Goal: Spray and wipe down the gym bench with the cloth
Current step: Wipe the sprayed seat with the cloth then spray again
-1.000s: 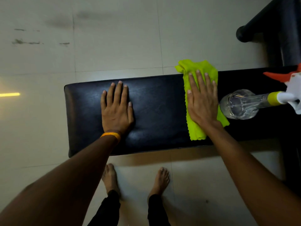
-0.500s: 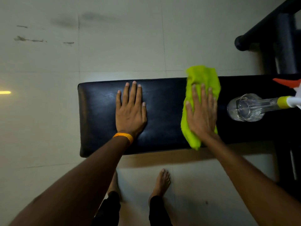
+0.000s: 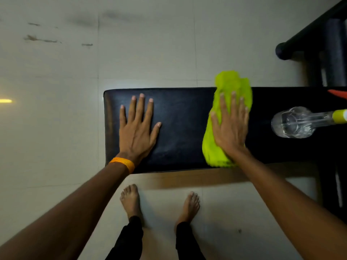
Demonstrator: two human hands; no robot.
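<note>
A black padded gym bench (image 3: 184,117) runs across the middle of the view. My left hand (image 3: 138,128) lies flat on its left part, fingers spread, an orange band at the wrist. My right hand (image 3: 231,126) presses flat on a bright green cloth (image 3: 212,151) bunched on the bench's middle; the cloth sticks out past the far edge. To the right a clear spray bottle (image 3: 293,122) lies on its side on the bench, with a yellow collar and a red trigger tip at the frame edge.
Pale tiled floor (image 3: 146,53) surrounds the bench, with dark scuff marks at far left. A black machine frame (image 3: 309,42) stands at the top right. My bare feet (image 3: 131,199) stand on the floor just before the bench's near edge.
The view has shifted, so the bench sits further right in the frame. My right hand has slid the cloth across the bench, bunching it narrower. My left hand stays flat.
</note>
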